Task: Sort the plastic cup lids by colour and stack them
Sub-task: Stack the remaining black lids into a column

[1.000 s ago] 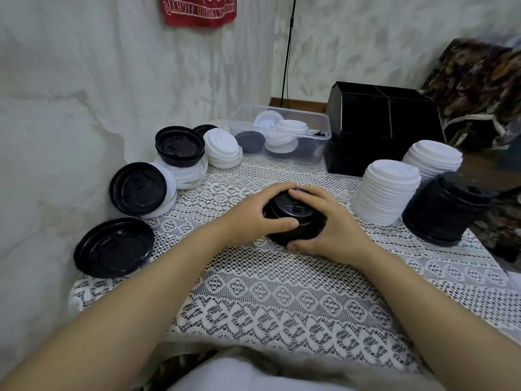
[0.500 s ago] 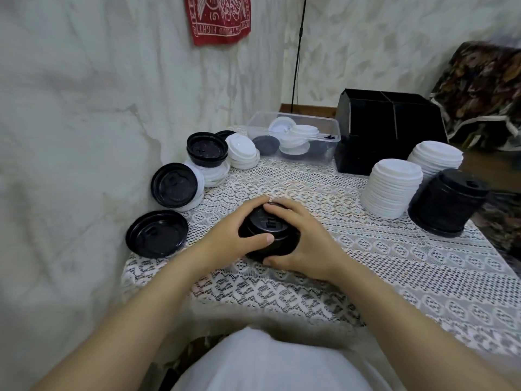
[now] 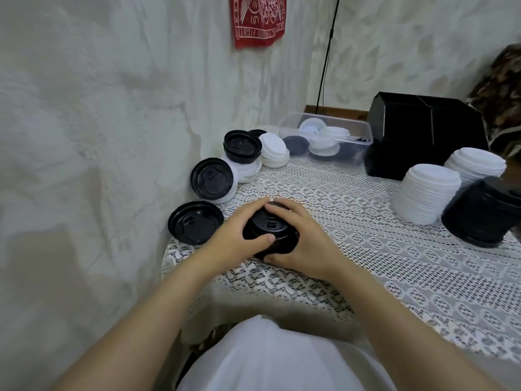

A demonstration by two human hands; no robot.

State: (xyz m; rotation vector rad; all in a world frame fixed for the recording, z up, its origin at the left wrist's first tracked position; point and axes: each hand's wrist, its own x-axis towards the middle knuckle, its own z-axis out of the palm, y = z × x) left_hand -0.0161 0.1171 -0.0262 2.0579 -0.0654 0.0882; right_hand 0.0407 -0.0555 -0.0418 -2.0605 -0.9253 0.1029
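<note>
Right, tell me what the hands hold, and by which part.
Small stack of black lids: left hand grips its left side, right hand its right side.

Red cloth: hangs on the wall, beyond the far left corner of the tabletop. It is the only item carrying printed characters.
Print colour: white on red.
Lower border: one row of capital letters along the bottom hem. A fragment near the left end reads roughly "EIGHT" or "FIGHT"; the rest is too blurred to read.
Left border: a second row of characters up the side hem, illegible.
Centre panel: white figures, not readable as characters.
Black lids: at the left edge of the tabletop. Moulded relief on the faces, too small to read.
Black lid stack: near the left edge. Raised rectangular mark on the top lid, unreadable.
</note>
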